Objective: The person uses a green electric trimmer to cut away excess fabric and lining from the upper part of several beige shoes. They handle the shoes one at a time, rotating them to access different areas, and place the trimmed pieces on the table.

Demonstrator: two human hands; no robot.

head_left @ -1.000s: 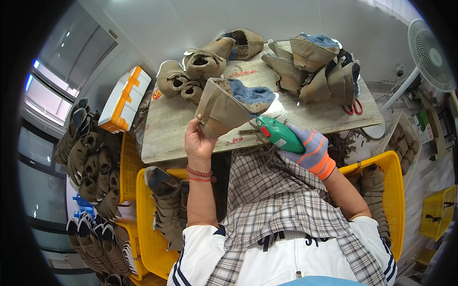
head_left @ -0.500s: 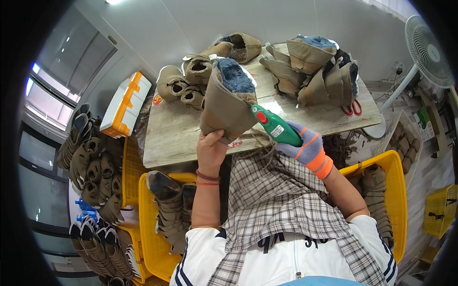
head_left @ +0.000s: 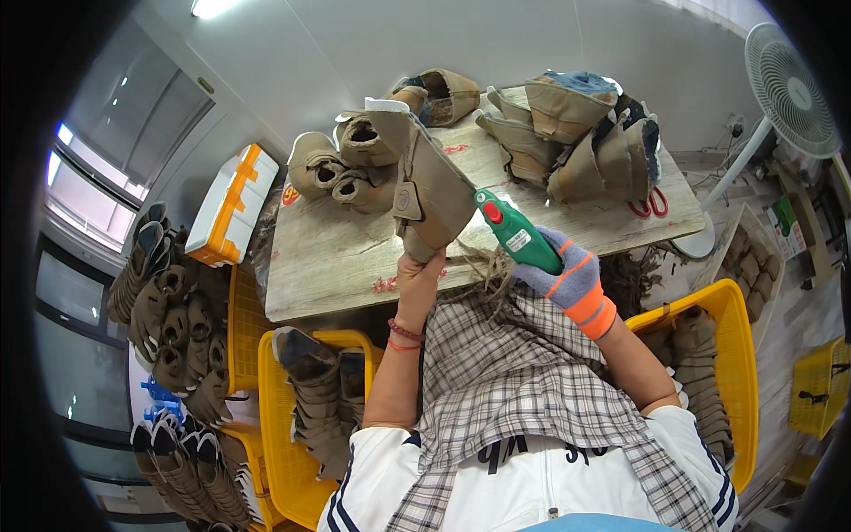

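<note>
My bare left hand (head_left: 418, 277) grips the lower end of a khaki shoe upper (head_left: 434, 191), raised above the table's front edge. A white edge shows at its top, and a small patch is on its side. In my right hand (head_left: 564, 270), gloved in grey and orange, is a green handheld power tool (head_left: 516, 232) with a red button. Its front end points up-left at the upper's right edge; whether they touch I cannot tell. Brown fluffy trimmings (head_left: 486, 266) hang at the table edge below the tool.
More uppers (head_left: 359, 146) lie at the table's back left and a stack of fur-lined ones (head_left: 576, 133) at its right, beside red-handled scissors (head_left: 649, 204). Yellow baskets (head_left: 277, 443) of uppers flank me. A white fan (head_left: 792, 89) stands at the right, a white-and-orange box (head_left: 232, 204) at the left.
My left hand has turned the upper, so its outer side with the patch now shows instead of the blue fur lining. The hand moved slightly right. The tool stays nearly in place.
</note>
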